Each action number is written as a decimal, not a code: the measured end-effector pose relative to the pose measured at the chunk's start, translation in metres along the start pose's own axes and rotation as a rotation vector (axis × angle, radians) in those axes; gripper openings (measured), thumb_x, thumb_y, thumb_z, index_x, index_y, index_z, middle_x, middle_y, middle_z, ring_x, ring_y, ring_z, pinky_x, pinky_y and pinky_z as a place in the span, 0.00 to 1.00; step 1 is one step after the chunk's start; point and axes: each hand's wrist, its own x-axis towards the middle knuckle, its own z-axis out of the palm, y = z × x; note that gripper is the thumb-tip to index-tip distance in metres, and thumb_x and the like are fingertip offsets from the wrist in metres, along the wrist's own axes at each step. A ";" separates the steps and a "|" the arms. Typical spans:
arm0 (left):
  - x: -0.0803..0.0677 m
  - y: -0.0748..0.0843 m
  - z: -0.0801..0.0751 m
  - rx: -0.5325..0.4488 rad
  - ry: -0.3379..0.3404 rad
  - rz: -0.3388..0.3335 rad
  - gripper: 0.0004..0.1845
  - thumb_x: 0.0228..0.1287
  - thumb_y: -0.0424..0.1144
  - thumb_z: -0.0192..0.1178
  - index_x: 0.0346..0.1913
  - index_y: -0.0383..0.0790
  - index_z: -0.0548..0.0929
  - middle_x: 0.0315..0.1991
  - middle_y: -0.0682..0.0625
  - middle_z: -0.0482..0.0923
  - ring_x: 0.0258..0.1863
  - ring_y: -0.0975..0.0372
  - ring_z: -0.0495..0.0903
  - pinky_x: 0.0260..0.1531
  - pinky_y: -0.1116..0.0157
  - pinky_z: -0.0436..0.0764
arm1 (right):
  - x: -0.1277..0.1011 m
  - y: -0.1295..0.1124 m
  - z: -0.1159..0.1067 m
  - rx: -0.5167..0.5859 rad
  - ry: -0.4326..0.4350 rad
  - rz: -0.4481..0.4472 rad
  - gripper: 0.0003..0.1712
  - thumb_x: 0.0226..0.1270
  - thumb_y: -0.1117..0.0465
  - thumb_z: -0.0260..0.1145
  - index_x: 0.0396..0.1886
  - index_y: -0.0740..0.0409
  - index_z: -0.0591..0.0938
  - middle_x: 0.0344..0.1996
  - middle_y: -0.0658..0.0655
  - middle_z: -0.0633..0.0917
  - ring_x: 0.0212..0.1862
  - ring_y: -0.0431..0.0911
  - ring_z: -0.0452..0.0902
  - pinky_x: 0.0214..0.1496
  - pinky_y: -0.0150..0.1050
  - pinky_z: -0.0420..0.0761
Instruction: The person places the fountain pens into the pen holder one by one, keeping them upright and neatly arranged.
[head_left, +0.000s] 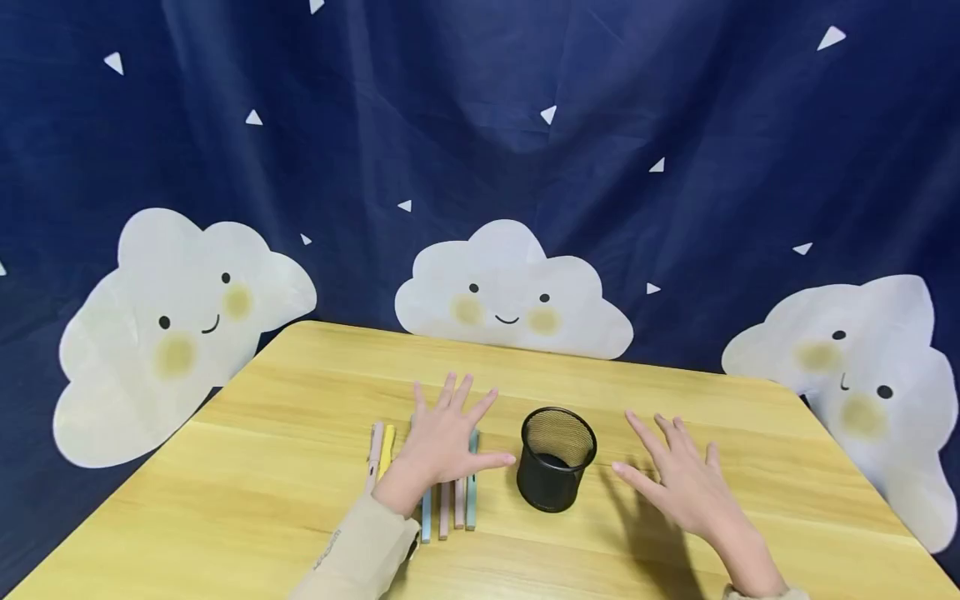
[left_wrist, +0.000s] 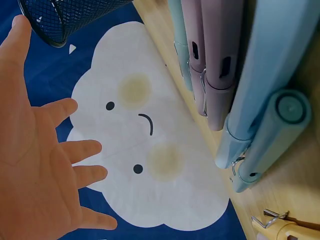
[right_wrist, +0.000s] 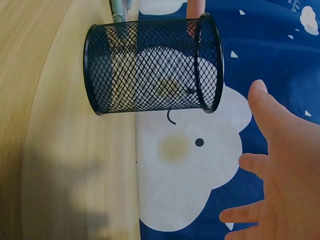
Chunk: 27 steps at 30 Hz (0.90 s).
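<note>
The left hand (head_left: 444, 440) hovers, fingers spread, over a row of pastel plastic pens (head_left: 450, 507) on the wooden table (head_left: 247, 483) (holding nothing). The right hand (head_left: 686, 479), fingers likewise apart, hovers near the black mesh cup (head_left: 556, 458), which stands upright between the two hands.

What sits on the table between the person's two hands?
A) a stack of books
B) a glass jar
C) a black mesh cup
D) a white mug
C: the black mesh cup stands upright on the wooden table, with the left hand spread over the pens on one side and the right hand on the other.
</note>
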 end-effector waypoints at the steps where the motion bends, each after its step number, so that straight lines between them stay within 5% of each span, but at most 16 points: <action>1: 0.000 0.000 0.000 -0.004 0.000 0.001 0.48 0.44 0.79 0.36 0.68 0.58 0.55 0.67 0.42 0.49 0.66 0.46 0.43 0.52 0.34 0.43 | 0.000 0.000 0.000 0.010 0.007 -0.005 0.40 0.60 0.37 0.53 0.68 0.47 0.56 0.60 0.72 0.60 0.62 0.68 0.47 0.49 0.73 0.44; 8: -0.002 -0.005 -0.001 -0.039 0.028 0.014 0.47 0.46 0.77 0.39 0.68 0.57 0.55 0.67 0.42 0.51 0.66 0.48 0.45 0.53 0.35 0.45 | 0.004 0.001 0.005 0.051 0.067 -0.085 0.36 0.63 0.43 0.54 0.68 0.49 0.58 0.55 0.68 0.68 0.57 0.65 0.60 0.49 0.64 0.60; 16: -0.005 -0.011 -0.002 -0.088 0.038 0.028 0.45 0.49 0.73 0.45 0.67 0.52 0.58 0.65 0.42 0.57 0.64 0.49 0.51 0.55 0.38 0.50 | 0.008 0.000 0.016 0.243 0.101 -0.108 0.32 0.64 0.50 0.56 0.66 0.50 0.61 0.48 0.63 0.75 0.48 0.58 0.72 0.44 0.59 0.70; 23: -0.007 -0.015 -0.004 -0.091 0.018 0.031 0.43 0.50 0.73 0.43 0.65 0.49 0.63 0.62 0.42 0.62 0.62 0.48 0.57 0.55 0.40 0.53 | 0.018 -0.002 0.028 0.515 0.089 -0.130 0.26 0.64 0.59 0.57 0.62 0.59 0.66 0.31 0.49 0.80 0.34 0.42 0.76 0.33 0.37 0.76; 27: -0.008 -0.016 -0.005 -0.105 0.015 0.025 0.42 0.50 0.71 0.46 0.64 0.49 0.64 0.61 0.41 0.62 0.62 0.48 0.57 0.55 0.40 0.53 | 0.022 -0.005 0.032 0.713 0.024 -0.139 0.26 0.65 0.63 0.56 0.62 0.62 0.64 0.27 0.56 0.79 0.27 0.45 0.77 0.26 0.38 0.77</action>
